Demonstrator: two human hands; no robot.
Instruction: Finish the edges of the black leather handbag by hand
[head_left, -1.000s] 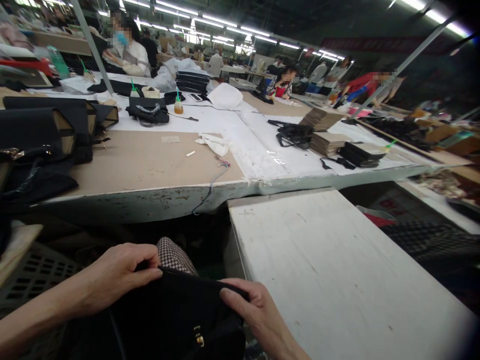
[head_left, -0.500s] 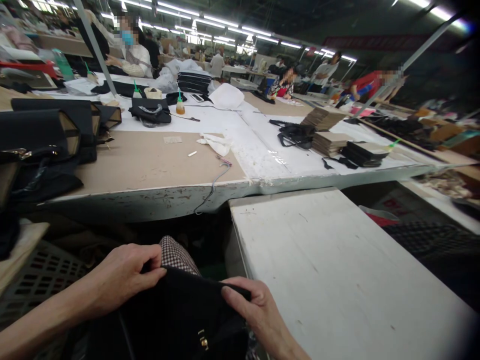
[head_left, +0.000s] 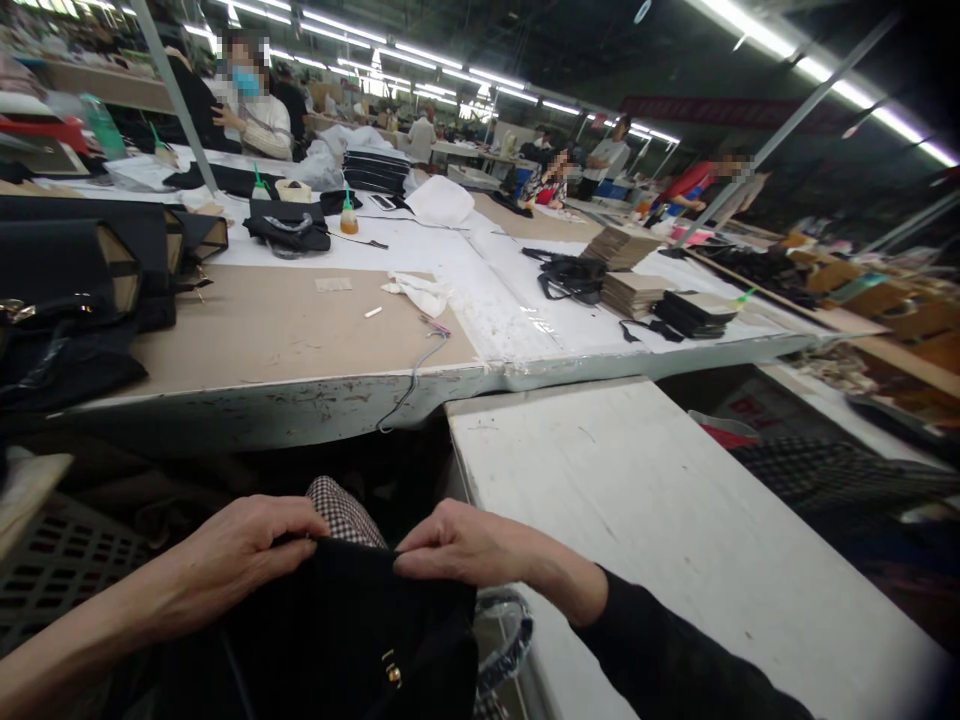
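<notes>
The table [head_left: 247,408] stood beyond the bag [head_left: 352,625], and the white bench [head_left: 600,520] lay to the bag's right. The bag hung below both sets of fingers, toward the wearer; its upper edge ran crosswise between the hands, though its full long axis could not be told. The left hand [head_left: 244,540] pinched that edge farther left, the right hand [head_left: 472,542] nearer its middle, thumbs against fingers. A wrapped handle [head_left: 514,650] showed at the bag's right. The gold clasp [head_left: 393,677], on the bag's face, sat nearer the right fingertips.
</notes>
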